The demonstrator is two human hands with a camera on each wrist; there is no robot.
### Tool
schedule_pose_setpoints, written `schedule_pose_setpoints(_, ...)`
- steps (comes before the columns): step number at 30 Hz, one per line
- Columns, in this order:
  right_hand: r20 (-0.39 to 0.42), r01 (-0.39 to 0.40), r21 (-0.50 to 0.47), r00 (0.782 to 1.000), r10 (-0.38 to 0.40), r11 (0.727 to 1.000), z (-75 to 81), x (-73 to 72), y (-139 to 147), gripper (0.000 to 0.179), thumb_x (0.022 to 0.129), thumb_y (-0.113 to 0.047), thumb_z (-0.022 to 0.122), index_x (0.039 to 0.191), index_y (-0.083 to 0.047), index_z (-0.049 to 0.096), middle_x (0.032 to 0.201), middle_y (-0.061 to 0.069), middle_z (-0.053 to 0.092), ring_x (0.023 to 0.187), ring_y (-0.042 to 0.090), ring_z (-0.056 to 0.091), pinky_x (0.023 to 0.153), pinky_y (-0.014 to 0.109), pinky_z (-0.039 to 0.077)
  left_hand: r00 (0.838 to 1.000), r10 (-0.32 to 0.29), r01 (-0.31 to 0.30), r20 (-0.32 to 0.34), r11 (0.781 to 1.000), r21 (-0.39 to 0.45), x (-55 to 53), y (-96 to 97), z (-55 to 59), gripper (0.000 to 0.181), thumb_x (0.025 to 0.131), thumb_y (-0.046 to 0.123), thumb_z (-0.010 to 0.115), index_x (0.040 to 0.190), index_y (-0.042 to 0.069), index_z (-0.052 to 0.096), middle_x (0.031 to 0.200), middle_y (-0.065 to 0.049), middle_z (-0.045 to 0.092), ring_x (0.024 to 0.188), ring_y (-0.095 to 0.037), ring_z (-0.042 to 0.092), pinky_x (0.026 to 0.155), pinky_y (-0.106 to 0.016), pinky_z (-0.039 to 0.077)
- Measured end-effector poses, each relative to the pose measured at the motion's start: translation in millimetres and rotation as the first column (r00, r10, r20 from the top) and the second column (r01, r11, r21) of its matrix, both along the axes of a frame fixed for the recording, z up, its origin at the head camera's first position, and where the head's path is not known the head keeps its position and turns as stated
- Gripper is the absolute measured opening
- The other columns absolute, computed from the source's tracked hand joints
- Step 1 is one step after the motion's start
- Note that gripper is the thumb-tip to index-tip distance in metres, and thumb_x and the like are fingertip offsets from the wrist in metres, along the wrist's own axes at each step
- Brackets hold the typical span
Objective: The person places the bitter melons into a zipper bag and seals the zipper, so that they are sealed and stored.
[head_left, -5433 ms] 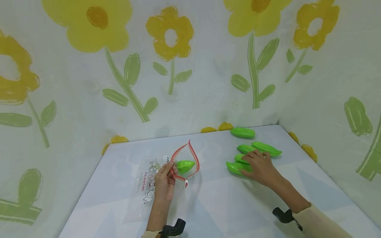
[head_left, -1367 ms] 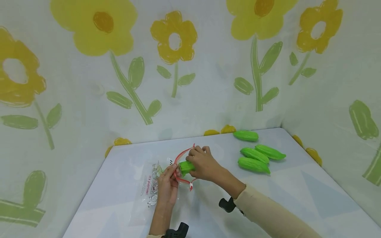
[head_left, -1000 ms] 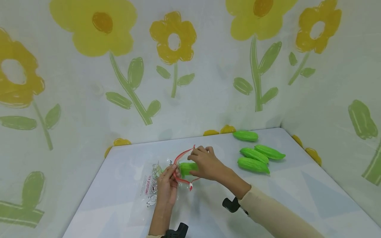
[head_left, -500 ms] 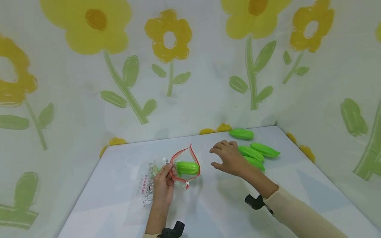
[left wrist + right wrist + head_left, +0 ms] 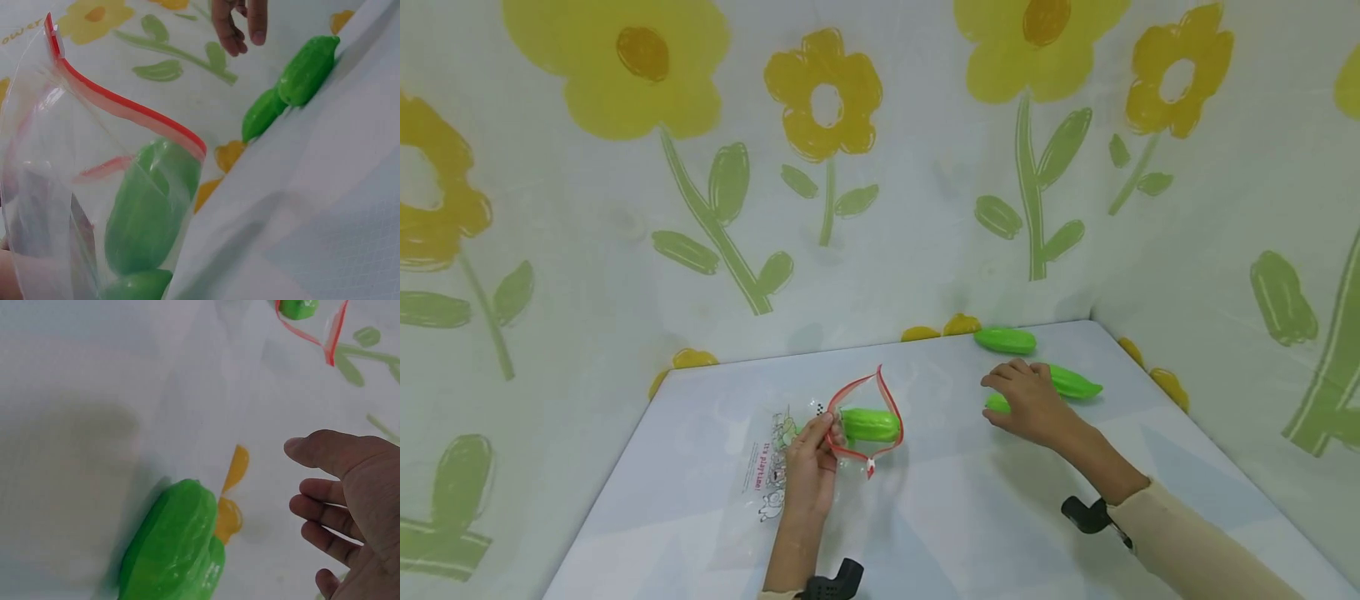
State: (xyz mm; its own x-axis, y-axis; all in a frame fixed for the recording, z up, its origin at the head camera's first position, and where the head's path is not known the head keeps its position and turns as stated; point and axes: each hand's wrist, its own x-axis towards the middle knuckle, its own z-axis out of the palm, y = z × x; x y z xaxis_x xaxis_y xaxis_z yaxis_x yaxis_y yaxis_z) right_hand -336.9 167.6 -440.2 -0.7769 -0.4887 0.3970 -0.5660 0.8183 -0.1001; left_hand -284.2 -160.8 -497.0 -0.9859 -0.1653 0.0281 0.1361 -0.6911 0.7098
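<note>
My left hand (image 5: 811, 479) pinches the rim of a clear zip bag (image 5: 752, 483) with a red edge and printed animal figures. The bag's mouth gapes to the right. A bright green bitter melon (image 5: 871, 425) lies in the mouth, blunt end outward; another green one (image 5: 137, 286) shows below it through the plastic. My right hand (image 5: 1033, 408) hovers over the loose melons at the right, fingers bent and spread, holding nothing. One melon (image 5: 997, 403) peeks out under its fingers, and another (image 5: 1075, 383) lies just behind. In the right wrist view a melon (image 5: 172, 544) sits left of the hand.
One more melon (image 5: 1006, 340) lies at the table's back edge. The white table (image 5: 647, 467) meets a flower-printed cloth wall (image 5: 910, 217) at the back and right. Wrist cameras (image 5: 835, 581) sit on both forearms.
My right hand brought a melon from the right group into the bag's mouth, let go of it and moved back right over the loose melons. The left hand keeps its hold on the bag.
</note>
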Motion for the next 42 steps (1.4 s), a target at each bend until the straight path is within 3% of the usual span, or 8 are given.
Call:
schedule_pose_setpoints(6, 0.025, 0.025, -0.004, 0.999, -0.025, 1.0, -10.8, -1.4, 15.7, 0.042, 0.08, -0.023, 0.085, 0.115, -0.005, 0.071, 0.116, 0.011, 0.066, 0.113, 0.033, 0.053, 0.093, 0.062, 0.034, 1.0, 0.001, -0.001, 0.007, 1.0, -0.014, 0.6, -0.7, -1.1, 0.011, 0.096, 0.013, 0.068, 0.093, 0.002, 0.069, 0.078, -0.003, 0.063, 0.07, -0.009, 0.058, 0.065, -0.017, 0.053)
schedule_pose_setpoints(24, -0.011, 0.081, 0.031, 0.997, -0.081, 0.996, -31.3, -4.9, 45.6, 0.045, 0.077, -0.023, 0.087, 0.115, -0.004, 0.07, 0.116, 0.014, 0.066, 0.111, 0.036, 0.053, 0.089, 0.064, 0.037, 1.0, -0.007, 0.007, -0.011, 1.0, -0.016, 1.3, -1.1, -1.8, 0.012, 0.099, 0.012, 0.064, 0.094, 0.001, 0.068, 0.079, -0.003, 0.062, 0.069, -0.009, 0.058, 0.064, -0.017, 0.052)
schedule_pose_setpoints(42, 0.012, 0.138, 0.067, 0.99, -0.139, 0.988, -43.6, -6.5, 63.6, 0.052, 0.078, -0.026, 0.086, 0.12, 0.0, 0.067, 0.119, 0.018, 0.062, 0.113, 0.039, 0.052, 0.086, 0.064, 0.038, 1.0, 0.008, -0.008, 0.018, 1.0, 0.014, -0.1, 2.3, 0.0, 0.01, 0.098, 0.009, 0.065, 0.093, 0.001, 0.068, 0.079, -0.005, 0.063, 0.07, -0.01, 0.058, 0.064, -0.018, 0.053)
